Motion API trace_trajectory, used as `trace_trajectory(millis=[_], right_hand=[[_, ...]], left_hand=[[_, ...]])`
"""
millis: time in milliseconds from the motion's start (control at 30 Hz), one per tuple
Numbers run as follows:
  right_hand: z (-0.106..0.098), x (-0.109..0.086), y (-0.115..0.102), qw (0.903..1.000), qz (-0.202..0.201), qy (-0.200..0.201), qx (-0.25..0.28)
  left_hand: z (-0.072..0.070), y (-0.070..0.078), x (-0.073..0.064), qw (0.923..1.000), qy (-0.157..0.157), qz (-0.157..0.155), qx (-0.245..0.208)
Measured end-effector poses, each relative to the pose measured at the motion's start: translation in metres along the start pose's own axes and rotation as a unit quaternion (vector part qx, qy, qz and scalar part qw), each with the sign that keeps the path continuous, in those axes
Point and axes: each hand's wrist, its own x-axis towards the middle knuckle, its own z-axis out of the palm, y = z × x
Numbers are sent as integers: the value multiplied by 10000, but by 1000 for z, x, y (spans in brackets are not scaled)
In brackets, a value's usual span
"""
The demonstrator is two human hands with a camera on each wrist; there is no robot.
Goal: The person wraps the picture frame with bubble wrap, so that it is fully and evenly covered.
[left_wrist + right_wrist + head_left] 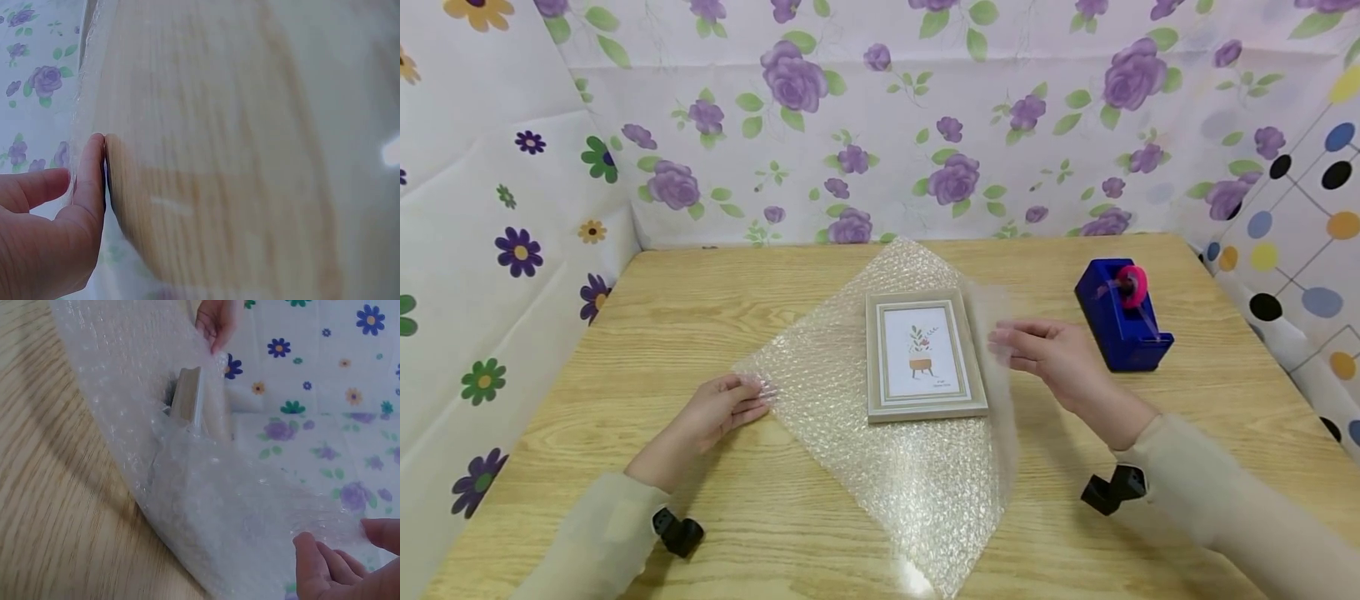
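A picture frame [975, 367] with a potted-plant print lies face up on a sheet of bubble wrap [827, 367], which is turned cornerwise on the table. My left hand [718, 408] pinches the sheet's left corner between thumb and fingers, low over the wood. On the other side, my right hand [1056, 358] pinches the right corner, raised beside the frame's right edge. In the right wrist view the lifted bubble wrap [206, 494] stands up from the table and partly hides the picture frame [187, 397]. Neither hand touches the frame.
A blue tape dispenser [1112, 325] with a pink-cored roll stands right of the right hand. Flowered cloth [850, 108] hangs behind the wooden table [700, 292], with patterned cloth along both sides. Each wrist carries a small black camera [677, 533].
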Motion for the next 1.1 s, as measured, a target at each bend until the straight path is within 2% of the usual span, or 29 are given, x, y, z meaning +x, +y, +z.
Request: trace_trajectory(millis=[200, 400, 800, 1100], right_hand=[[20, 8, 3, 9951, -119, 268, -944], [36, 15, 9, 9848, -28, 380, -1697], [54, 25, 28, 9688, -172, 109, -2469], [61, 29, 35, 9472, -120, -166, -3199]], left_hand=[[1, 1, 0, 9999, 58, -25, -131], [2, 2, -1, 9999, 96, -44, -105], [2, 3, -1, 9996, 66, -71, -276], [0, 1, -1, 9990, -34, -76, -441]])
